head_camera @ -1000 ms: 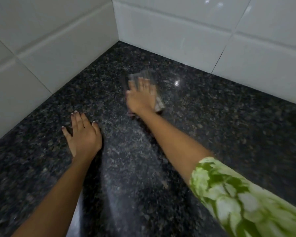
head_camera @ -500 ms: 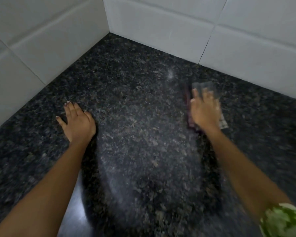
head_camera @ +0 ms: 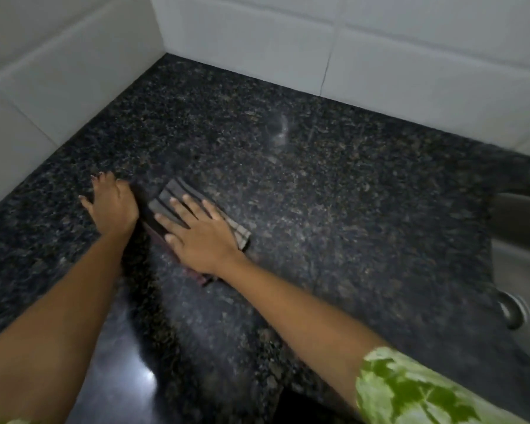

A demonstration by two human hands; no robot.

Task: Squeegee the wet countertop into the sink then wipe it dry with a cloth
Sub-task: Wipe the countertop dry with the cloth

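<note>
Right hand [head_camera: 202, 237] fingers spread flat, pressing folded cloth [head_camera: 178, 203], its length angled toward the wall corner, left hand [head_camera: 114, 209] flat just beside the cloth on countertop [head_camera: 349, 209], sink [head_camera: 520, 258] well right of the cloth

White glossy tiles [head_camera: 257, 41] with thin grout lines cover two walls that meet in a corner behind a dark speckled granite worktop [head_camera: 349, 209]. The light is dim. A bright glare spot [head_camera: 149, 377] shows on the polished stone near the front edge.

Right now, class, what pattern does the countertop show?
The countertop is black granite, speckled with grey and brown flecks, seen in the head view.
</note>
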